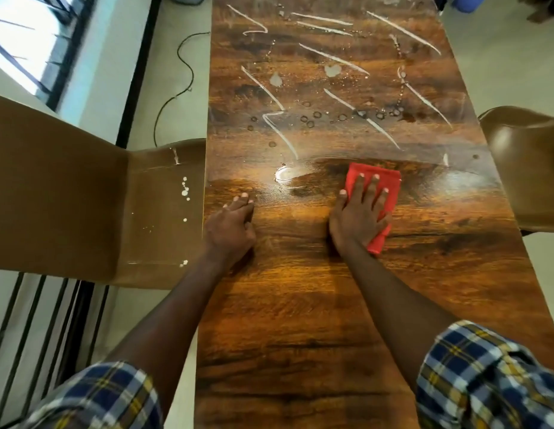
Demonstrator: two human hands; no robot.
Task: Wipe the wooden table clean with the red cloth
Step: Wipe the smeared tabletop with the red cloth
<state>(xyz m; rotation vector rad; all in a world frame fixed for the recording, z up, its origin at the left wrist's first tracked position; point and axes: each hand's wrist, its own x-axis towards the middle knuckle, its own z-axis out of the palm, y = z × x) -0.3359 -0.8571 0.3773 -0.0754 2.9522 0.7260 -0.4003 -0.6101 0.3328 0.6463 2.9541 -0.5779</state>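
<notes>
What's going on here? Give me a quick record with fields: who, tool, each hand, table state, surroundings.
who: a person in plaid sleeves, seen from a head camera
tool: red cloth, flat on the wooden table
right hand: pressed flat on the cloth
left hand: bare, resting on the table
table state: near part looks clean; white streaks and droplets cover the far part
surroundings: brown chair on the left, splashed white; another chair on the right

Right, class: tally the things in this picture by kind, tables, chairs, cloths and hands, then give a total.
Tables: 1, the wooden table
Chairs: 2, left chair, right chair
Cloths: 1, the red cloth
Hands: 2, left hand, right hand
Total: 6
</notes>
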